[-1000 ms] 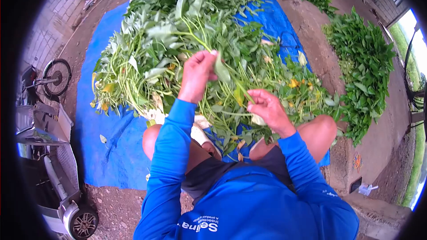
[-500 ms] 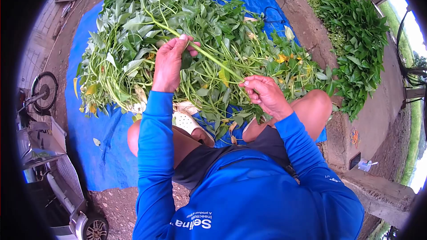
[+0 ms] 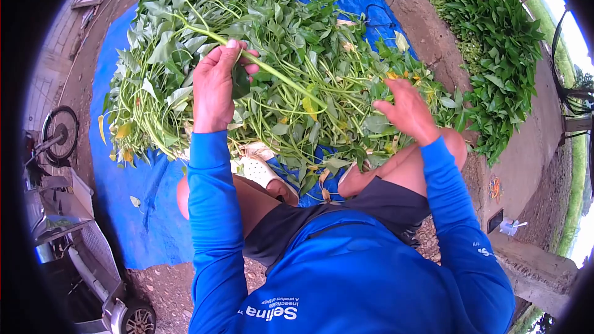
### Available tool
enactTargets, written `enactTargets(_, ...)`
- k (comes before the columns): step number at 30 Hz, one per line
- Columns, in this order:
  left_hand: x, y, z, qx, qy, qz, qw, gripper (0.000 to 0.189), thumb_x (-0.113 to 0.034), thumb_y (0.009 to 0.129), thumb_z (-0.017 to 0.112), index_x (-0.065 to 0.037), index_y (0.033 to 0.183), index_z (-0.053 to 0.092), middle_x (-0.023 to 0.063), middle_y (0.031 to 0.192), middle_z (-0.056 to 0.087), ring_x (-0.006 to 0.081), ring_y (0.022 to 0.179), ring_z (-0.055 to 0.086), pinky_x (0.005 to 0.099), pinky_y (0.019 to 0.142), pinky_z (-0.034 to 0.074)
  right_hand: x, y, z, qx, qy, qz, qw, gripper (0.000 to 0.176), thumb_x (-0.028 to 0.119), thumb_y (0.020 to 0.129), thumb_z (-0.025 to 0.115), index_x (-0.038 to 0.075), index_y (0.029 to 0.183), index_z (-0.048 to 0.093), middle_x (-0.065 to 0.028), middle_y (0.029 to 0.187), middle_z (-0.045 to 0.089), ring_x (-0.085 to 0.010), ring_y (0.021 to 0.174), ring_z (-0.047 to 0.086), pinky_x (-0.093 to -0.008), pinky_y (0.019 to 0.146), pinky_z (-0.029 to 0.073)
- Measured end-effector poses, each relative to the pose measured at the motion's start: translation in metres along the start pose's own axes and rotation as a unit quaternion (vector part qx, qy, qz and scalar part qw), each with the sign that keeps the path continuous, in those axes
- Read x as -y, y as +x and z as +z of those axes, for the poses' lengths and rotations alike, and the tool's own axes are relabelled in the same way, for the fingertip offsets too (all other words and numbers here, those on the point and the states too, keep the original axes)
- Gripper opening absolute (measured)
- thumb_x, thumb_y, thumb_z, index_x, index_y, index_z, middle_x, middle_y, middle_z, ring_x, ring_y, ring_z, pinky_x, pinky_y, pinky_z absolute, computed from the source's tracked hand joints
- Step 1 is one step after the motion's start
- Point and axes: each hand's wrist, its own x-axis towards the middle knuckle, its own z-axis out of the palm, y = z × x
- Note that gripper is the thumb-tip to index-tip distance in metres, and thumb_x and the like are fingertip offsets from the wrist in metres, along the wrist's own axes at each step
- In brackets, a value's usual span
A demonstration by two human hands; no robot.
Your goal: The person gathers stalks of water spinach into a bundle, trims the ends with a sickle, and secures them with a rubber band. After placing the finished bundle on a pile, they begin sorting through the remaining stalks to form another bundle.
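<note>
My left hand [image 3: 216, 83] pinches a long green stem [image 3: 281, 76] between thumb and fingers, with leaves at its upper left end. The stem slants down to the right, and its lower end is free above the pile. My right hand [image 3: 405, 111] is off the stem, to the right of that end, with thumb and fingers apart and nothing seen in it. Beneath both hands lies a big heap of leafy stems [image 3: 272, 31], with some yellow leaves among them, on a blue tarp [image 3: 148, 210].
A second bundle of leafy greens [image 3: 495, 68] lies at the right on concrete. A small white cup [image 3: 509, 227] stands at the lower right. At the left are a bicycle wheel [image 3: 60, 134] and a vehicle [image 3: 80, 253]. My legs are folded before the heap.
My right hand has let go of the stem's lower end and moved right, its fingers opening. My left hand has shifted left with the stem.
</note>
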Motion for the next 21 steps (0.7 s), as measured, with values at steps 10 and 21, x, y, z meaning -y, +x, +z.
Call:
enactTargets(10, 0.007, 0.001, 0.002, -0.050, -0.044, 0.028, 0.997, 0.029, -0.031, 0.112, 0.061, -0.005, 0.120, 0.070, 0.0076, 0.105, 0.078, 0.0090, 0.080, 0.071, 0.0216, 0.066, 0.056, 0.102, -0.015, 0.051, 0.190, 0.761, 0.101, 0.612, 0.028, 0.017, 0.101, 0.076, 0.001, 0.123, 0.070, -0.0074, 0.096, 0.078, -0.0064, 0.077, 0.069, -0.0202, 0.065, 0.052)
enactTargets(21, -0.040, -0.021, -0.055, -0.097, 0.161, 0.007, 0.982, 0.032, -0.040, 0.109, 0.064, -0.011, 0.117, 0.075, -0.0040, 0.090, 0.069, 0.0040, 0.071, 0.054, 0.0201, 0.062, 0.041, -0.012, 0.108, 0.072, -0.090, 0.247, 0.020, 0.965, 0.027, 0.018, 0.093, 0.068, 0.005, 0.113, 0.080, -0.0210, 0.110, 0.079, -0.0384, 0.104, 0.074, -0.0448, 0.098, 0.057)
